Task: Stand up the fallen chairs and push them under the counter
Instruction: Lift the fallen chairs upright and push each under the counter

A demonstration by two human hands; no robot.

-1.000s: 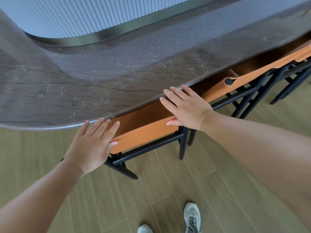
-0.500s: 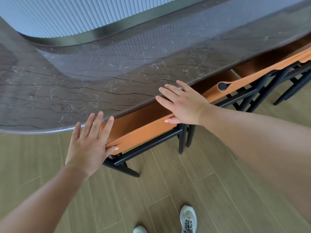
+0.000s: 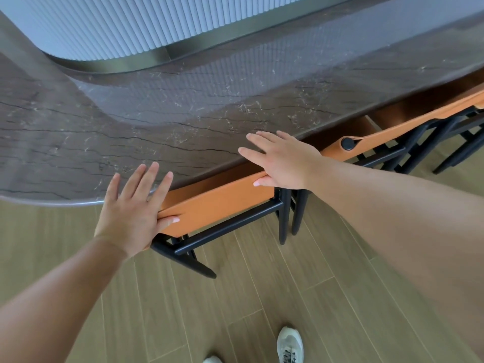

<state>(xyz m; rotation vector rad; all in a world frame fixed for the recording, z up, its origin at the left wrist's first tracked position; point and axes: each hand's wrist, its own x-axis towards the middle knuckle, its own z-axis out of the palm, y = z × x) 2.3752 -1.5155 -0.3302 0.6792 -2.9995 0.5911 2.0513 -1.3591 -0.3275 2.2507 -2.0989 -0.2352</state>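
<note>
Here left hand (image 3: 133,210), right hand (image 3: 281,159) flat on chair (image 3: 222,203) backrest, fingers spread.

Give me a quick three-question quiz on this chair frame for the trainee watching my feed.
1. True or false: the left hand and the right hand both press flat, fingers straight, on the orange backrest of the nearest chair.
2. What lies beside the nearest chair on its right? A) a second orange chair standing upright under the counter B) a chair fallen on the floor C) a bin
3. What colour is the chair frame?

Key: 1 true; 2 A; 3 black.
</note>
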